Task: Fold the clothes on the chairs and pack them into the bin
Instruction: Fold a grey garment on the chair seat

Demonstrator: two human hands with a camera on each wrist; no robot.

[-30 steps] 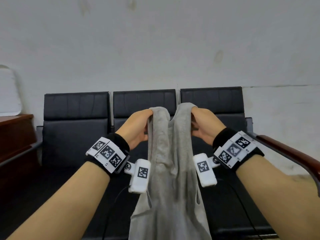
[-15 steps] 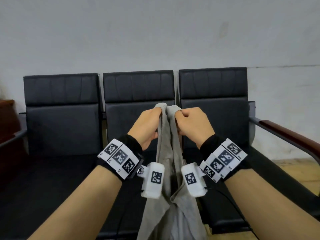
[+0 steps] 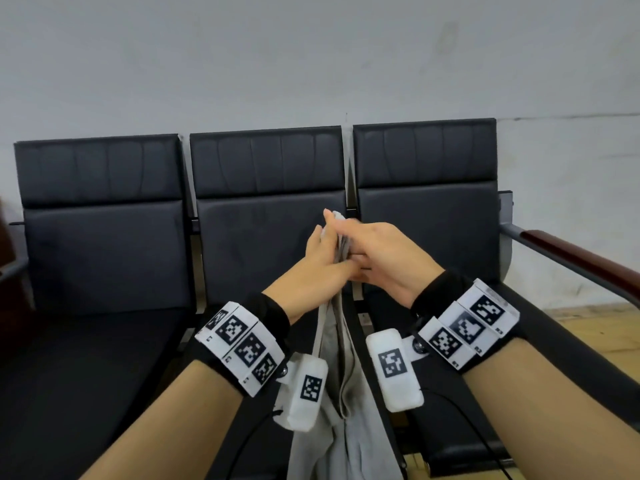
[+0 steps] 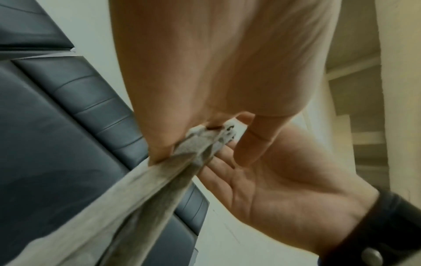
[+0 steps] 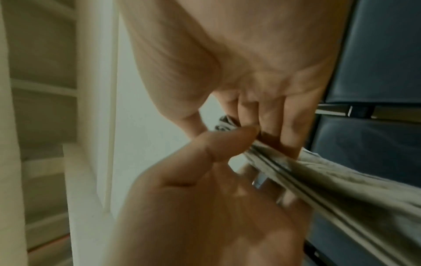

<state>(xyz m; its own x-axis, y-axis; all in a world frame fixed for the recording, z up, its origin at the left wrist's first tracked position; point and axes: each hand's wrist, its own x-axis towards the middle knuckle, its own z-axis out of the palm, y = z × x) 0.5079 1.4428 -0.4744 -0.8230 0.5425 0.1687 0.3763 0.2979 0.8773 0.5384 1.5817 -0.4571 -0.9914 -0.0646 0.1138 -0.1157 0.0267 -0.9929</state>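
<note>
Progress: early. One light grey, thin-knit sleeveless top [image 3: 341, 368] hangs in the air in front of the row of black padded chairs [image 3: 270, 202], its two shoulder straps brought together at the top, so it looks halved lengthwise. That is only a first fold, by my reading. Further folds and the packing are still to do. No bin shows in any view, so nothing can be said of what is already packed.

Left hand [image 3: 318, 265]: fingers and thumb pinch the gathered straps, seen clearly in the left wrist view, where the grey cloth [image 4: 159, 180] runs out from between them. Right hand [image 3: 381, 258]: pressed close against the left one at the same spot. In the right wrist view the thumb [image 5: 225, 142] sits at the bunched strap edge [image 5: 227, 124], but whether it clamps or is letting go I cannot tell for sure; I log it as pinching.

Counts:
- garments in view: one
- chairs: three, joined in a row, seats bare as far as visible
- dark wooden armrest [image 3: 581, 261]: one, at the right end
- hands: two
- marker-tagged black wristbands [image 3: 242, 348]: two, one per wrist
</note>
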